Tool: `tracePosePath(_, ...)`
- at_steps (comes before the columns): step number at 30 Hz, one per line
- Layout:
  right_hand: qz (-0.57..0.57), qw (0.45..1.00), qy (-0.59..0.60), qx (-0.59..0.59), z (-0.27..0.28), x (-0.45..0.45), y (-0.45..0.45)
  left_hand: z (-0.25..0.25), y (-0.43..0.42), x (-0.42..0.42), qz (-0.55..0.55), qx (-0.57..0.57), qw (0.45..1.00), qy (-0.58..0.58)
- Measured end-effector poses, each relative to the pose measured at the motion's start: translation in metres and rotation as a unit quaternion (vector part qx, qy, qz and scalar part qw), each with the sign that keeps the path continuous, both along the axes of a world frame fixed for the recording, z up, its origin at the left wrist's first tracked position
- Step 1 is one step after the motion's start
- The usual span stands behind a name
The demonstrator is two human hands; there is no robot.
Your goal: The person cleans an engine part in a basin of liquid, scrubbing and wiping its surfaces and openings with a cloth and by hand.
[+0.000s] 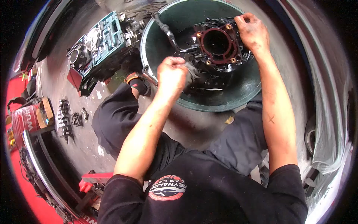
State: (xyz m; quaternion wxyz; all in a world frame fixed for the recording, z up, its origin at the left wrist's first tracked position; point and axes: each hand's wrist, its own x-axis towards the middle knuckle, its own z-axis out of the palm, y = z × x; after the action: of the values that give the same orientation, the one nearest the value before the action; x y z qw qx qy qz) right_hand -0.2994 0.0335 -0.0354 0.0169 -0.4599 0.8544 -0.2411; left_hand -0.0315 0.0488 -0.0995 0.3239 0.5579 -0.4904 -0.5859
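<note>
A black, oily engine part (229, 66) with a round opening, a reddish-brown gasket face and brass-coloured inserts sits tilted in a large green tub (238, 98). My right hand (254, 33) has its fingers curled over the part's upper right corner. My left hand (172, 76) is closed on a grey, frayed tuft (192, 72) that looks like brush bristles or a rag; which one, I cannot tell. This tuft is beside the part's lower left side. A black bent pipe (169, 35) runs from the tub's rim to the part. Dark liquid seems to cover the tub's bottom.
Left of the tub, an open teal tool case (108, 37) holds several tools, with a metal cylinder-like part (76, 56) at its near end. A crankshaft-like shaft (64, 120) lies on the floor. Clear plastic sheeting (332, 108) hangs along the right.
</note>
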Motion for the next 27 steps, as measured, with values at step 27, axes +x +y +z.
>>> tracePosePath(27,-0.011,0.999,-0.044,-0.005,0.009,0.009,0.008,0.019,-0.040,0.011,-0.055,-0.521,0.800,-0.292)
